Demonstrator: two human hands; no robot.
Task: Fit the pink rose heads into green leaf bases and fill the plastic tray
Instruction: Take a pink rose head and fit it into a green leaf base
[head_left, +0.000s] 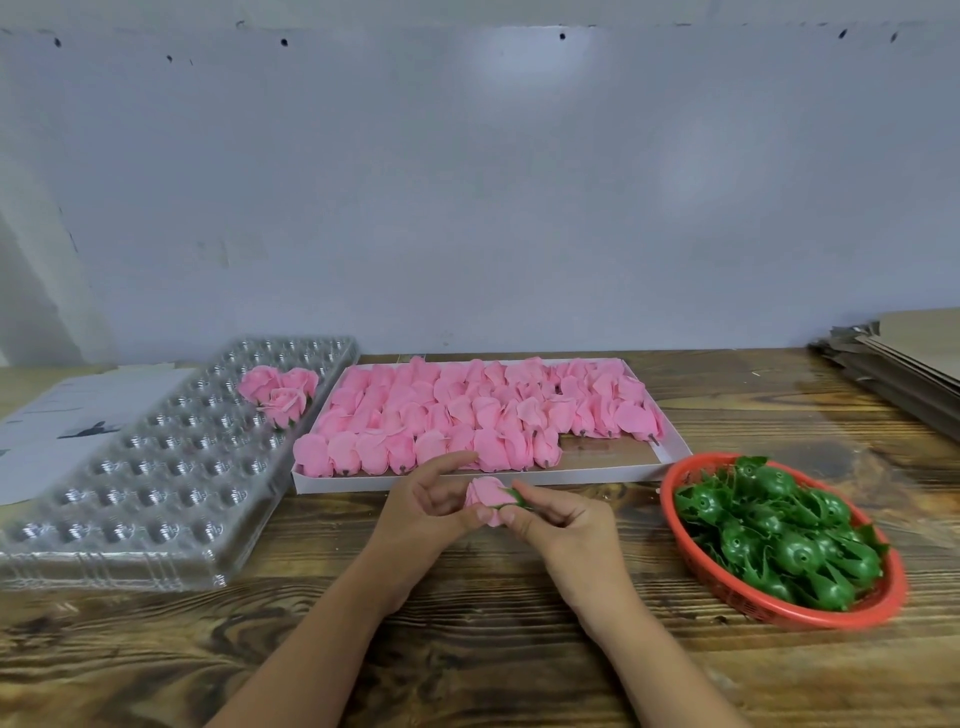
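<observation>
left of the fingers, the clear plastic cavity tray (156, 467) holds three finished roses. the left hand (431, 506) pinches a pink rose head (485, 493); the right hand (558, 525) presses a green leaf base (514, 499) on. fitting looks underway; next, seat it in the tray.

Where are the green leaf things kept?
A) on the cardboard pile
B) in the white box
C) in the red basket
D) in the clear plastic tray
C: the green leaf bases are heaped in the red basket on the right, while the white box holds pink rose heads.
</observation>
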